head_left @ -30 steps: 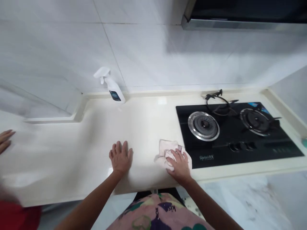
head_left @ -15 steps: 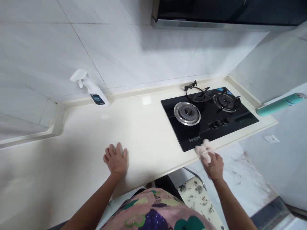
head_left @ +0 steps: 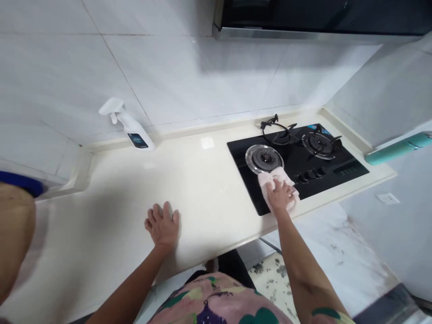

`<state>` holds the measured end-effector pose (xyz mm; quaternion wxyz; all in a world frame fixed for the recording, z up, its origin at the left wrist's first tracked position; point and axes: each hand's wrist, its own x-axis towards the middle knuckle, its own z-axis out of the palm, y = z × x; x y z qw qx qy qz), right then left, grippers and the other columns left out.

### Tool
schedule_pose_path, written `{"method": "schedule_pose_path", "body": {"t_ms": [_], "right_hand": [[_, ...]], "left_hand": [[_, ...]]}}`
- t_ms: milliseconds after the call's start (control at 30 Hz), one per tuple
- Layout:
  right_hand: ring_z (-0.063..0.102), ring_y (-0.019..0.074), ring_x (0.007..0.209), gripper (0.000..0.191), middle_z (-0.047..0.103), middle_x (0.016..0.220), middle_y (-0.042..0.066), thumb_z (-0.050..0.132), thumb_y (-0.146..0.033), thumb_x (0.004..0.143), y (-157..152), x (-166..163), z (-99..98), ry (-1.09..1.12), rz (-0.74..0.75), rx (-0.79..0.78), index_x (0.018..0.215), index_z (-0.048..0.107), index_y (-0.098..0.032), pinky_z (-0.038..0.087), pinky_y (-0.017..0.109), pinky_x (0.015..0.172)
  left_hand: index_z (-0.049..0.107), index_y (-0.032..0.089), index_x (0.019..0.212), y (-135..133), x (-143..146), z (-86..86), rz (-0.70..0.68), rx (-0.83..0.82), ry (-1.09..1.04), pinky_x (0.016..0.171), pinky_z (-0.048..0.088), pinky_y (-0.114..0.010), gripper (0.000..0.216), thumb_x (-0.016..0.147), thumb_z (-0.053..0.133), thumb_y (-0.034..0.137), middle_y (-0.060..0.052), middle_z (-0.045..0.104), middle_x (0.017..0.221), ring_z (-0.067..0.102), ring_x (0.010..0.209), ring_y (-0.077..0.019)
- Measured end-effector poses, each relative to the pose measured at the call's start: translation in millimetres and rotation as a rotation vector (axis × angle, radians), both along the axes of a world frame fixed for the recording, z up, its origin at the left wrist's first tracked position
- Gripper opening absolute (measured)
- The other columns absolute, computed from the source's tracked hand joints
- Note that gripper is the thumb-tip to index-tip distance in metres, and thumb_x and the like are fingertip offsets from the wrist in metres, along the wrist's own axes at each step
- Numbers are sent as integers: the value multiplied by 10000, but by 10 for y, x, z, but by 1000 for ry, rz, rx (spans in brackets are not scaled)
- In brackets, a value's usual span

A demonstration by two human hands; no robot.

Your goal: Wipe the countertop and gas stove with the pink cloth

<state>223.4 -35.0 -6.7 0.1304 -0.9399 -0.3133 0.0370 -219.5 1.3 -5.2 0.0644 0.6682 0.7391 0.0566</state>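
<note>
Under my right hand [head_left: 279, 195] is a pale pink cloth [head_left: 265, 180], gripped by bent fingers and pressed on the front left of the black glass gas hob [head_left: 305, 164]. Just behind the cloth lies the left burner [head_left: 264, 158], with its pan support off. That black pan support [head_left: 276, 131] rests at the hob's back edge. My left hand [head_left: 164, 226] lies on the cream countertop [head_left: 202, 193], fingers spread, holding nothing.
A white spray bottle [head_left: 135, 134] leans by the wall. Overhead hangs a dark range hood [head_left: 313, 33]. A green cylinder [head_left: 394, 151] stands at the right. A tan shape [head_left: 15, 225] with a blue edge, which I cannot identify, enters from the left.
My right hand has moved up and left from the counter's front edge onto the hob, and the cloth is now spread there. The left hand stays put. The tan and blue shape has appeared.
</note>
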Motion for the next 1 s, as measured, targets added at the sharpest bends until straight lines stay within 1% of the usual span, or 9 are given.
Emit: {"method": "schedule_pose_path", "body": {"t_ms": [100,200,400,467,533,633,800,900,1000], "right_hand": [[325,413,1482,501,470,1596,156,505,-505,998,10,-459,-12,-87,211,-3,1419,643,-271,284,658,1146],[351,406,1465,462,529,1538,173,581,-472,978,-176,-870,-19,-139,408,16,1366,675,-239,280,608,1149],[488,363,1305,439,608,1422,148,725,-479,898,-723,-1662,1,28,792,84,1270,699,-246,300,539,1106],[498,354,1276,481,601,1422,131,771,-506,855,-875,-1823,-2,97,901,103,1265,695,-266,297,528,1102],[493,347,1274,501,598,1417,116,788,-523,833,-1009,-1817,-37,126,976,126,1260,692,-278,282,525,1115],[486,345,1262,453,603,1379,130,745,-507,850,-1226,-1429,-189,53,919,193,1220,695,-251,291,528,1101],[503,330,1189,341,620,1247,133,641,-485,846,-1602,-233,-560,-116,745,288,1063,685,-225,353,508,1054],[504,345,1205,359,608,1257,165,578,-464,862,-1641,466,-619,-156,439,229,1095,665,-206,383,502,1032],[490,375,1266,456,594,1289,197,587,-471,853,-1518,1073,-469,-67,68,134,1192,651,-173,396,519,1059]], "left_hand": [[518,161,1542,7,0,4,-7,10,-1,1240,261,-630,609,1048,362,480,-229,330,1689,221,1588,-425],[521,152,1533,17,-1,-3,-17,23,-12,1232,262,-643,609,1050,353,484,-248,333,1677,225,1582,-436],[509,167,1541,23,14,-7,-21,56,-26,1227,257,-660,611,1054,343,496,-241,347,1665,237,1574,-427],[507,180,1543,24,18,-7,-20,67,-34,1229,257,-658,610,1054,337,503,-227,349,1669,233,1576,-414],[505,198,1546,25,21,-7,-15,68,-45,1232,254,-657,606,1050,342,508,-211,348,1676,224,1582,-404],[502,210,1549,26,25,1,-11,62,-52,1236,251,-658,610,1044,349,515,-202,345,1679,219,1585,-400],[511,181,1538,22,41,18,-19,62,-45,1232,252,-670,620,1045,341,518,-223,353,1665,228,1578,-418],[506,174,1543,26,47,13,-12,55,-38,1229,259,-669,625,1045,343,515,-231,346,1668,233,1577,-424],[499,185,1551,30,43,-6,5,46,-34,1234,254,-663,623,1049,338,517,-222,330,1682,214,1587,-414]]}}
